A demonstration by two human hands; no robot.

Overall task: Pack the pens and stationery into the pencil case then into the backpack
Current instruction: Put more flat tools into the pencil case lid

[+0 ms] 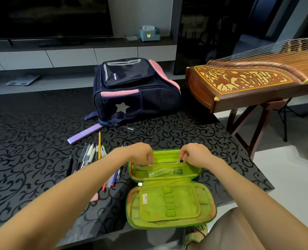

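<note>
A green pencil case (169, 202) lies wide open on the black patterned table (32, 141). My left hand (140, 154) pinches the far left edge of its mesh pocket. My right hand (194, 156) grips a small black zip pull at that pocket's far right end. Several pens (91, 154) lie in a row left of the case, among them a yellow pencil (99, 145). More pens (113, 179) show under my left forearm, with a pink eraser (94, 197) near them. A purple case (84, 133) lies beyond. The navy and pink backpack (135, 91) stands at the table's far side, closed.
A wooden zither (248, 83) on a stand sits right of the table. One thin pen (124, 126) lies at the backpack's base. A television (50, 15) and tissue box (149, 34) stand on the low cabinet behind. My knee (230, 231) is at the lower right.
</note>
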